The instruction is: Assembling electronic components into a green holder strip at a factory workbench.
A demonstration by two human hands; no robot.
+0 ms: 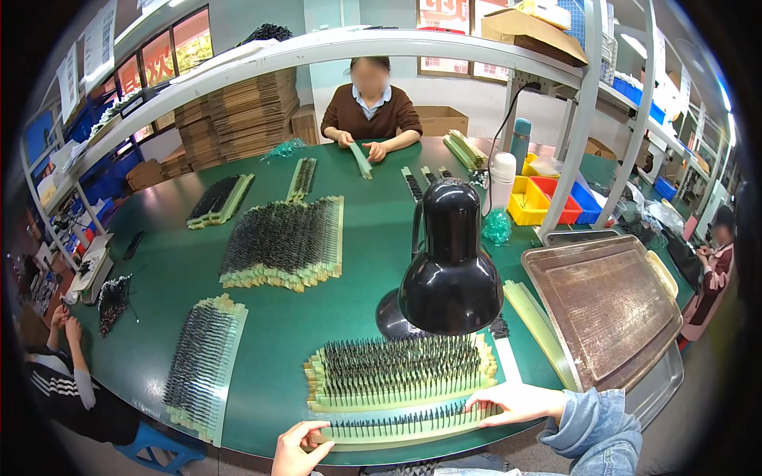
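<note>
Spiked strip (406, 435) at green table (278, 337), cardboard stacks (238, 107) beyond

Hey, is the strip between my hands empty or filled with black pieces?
Filled: a row of black pieces lines the strip from near your left hand to your right hand.

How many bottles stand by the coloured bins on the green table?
2: the white bottle, just left of the yellow bin, and the teal bottle, farther back. More may be hidden by the shelf post.
</note>
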